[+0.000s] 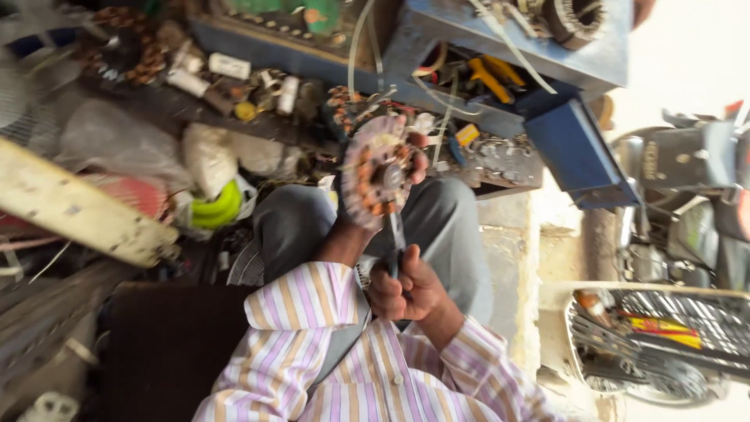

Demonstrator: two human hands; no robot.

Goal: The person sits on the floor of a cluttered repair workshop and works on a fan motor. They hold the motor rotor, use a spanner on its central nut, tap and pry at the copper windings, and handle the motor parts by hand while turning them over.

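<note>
Item: round motor stator (380, 173) with copper windings, held upright above the grey-trousered knees (437, 215), fingers of the left hand (373, 205) wrapped around its rim from behind. Just below the stator, the right hand (408, 291) is fisted around a thin tool (396, 238) whose tip reaches up to the stator's lower edge. Beyond the stator: blue metal toolbox (574, 148), cluttered.

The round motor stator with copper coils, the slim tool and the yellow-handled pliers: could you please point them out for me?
Motor stator (380, 173), head view: on its coil ring.
Slim tool (396, 233), head view: on its shaft below the stator.
Yellow-handled pliers (491, 78), head view: on one handle.
</note>
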